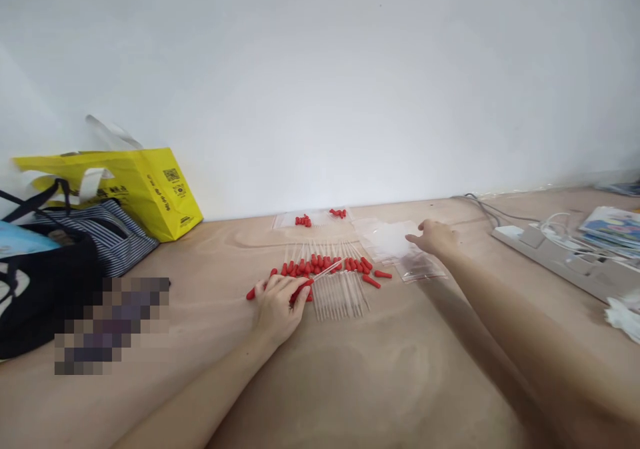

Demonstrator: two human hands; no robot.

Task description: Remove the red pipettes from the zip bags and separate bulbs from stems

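Head view: the left hand (279,305) is closed lightly over the near left part of the pile, thumb and forefinger pinching a dropper (328,271) by its red end. The dropper's clear stem points to the far right, above the other pieces. The right hand (434,237) is stretched out at the right, thumb and forefinger parted, with nothing visible in its grasp. It stands at the right edge of the clear bags (393,237); contact with them cannot be confirmed from this angle.

Red bulbs (320,262) lie in a band across the middle of the table (350,382), two apart from the rest at the right end. Clear tubes (341,299) lie side by side on the near side of the band, with more on the far side. Near the wall (320,89), packed bags (320,219) show red ends in two clusters.

At the left stand a yellow bag (170,195), a striped bag (123,232) and a black bag (55,295). At the right lie a power strip (550,259) and booklets (610,229).
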